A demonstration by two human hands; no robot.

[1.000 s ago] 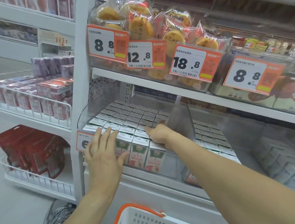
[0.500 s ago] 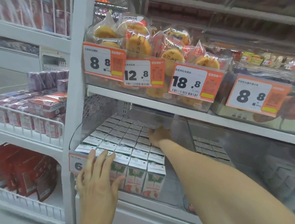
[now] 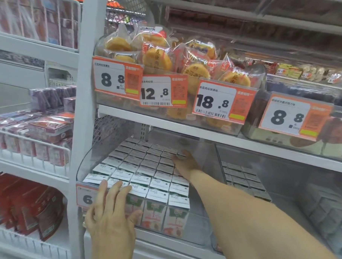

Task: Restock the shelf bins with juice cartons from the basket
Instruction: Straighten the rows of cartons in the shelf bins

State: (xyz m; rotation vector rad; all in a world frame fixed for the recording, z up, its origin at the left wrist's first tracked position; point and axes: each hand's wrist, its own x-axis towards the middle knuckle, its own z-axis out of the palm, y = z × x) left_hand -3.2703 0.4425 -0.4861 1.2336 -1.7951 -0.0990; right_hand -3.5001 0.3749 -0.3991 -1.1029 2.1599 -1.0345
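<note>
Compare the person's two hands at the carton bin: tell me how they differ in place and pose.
The left hand is at the bin's front, fingers straight and spread over the front-row white-topped juice cartons; the right hand reaches deep along the right side of the rows. The left hand shows its whole back; the right hand's fingertips are hard to make out among the far cartons. Both touch cartons, and neither has a grip on one.

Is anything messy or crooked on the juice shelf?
Nothing stands out. The juice cartons stand upright in tidy rows inside the clear bin. The left hand rests flat on the front cartons, and the right hand reaches to the back rows. No spills or dents show.
</note>
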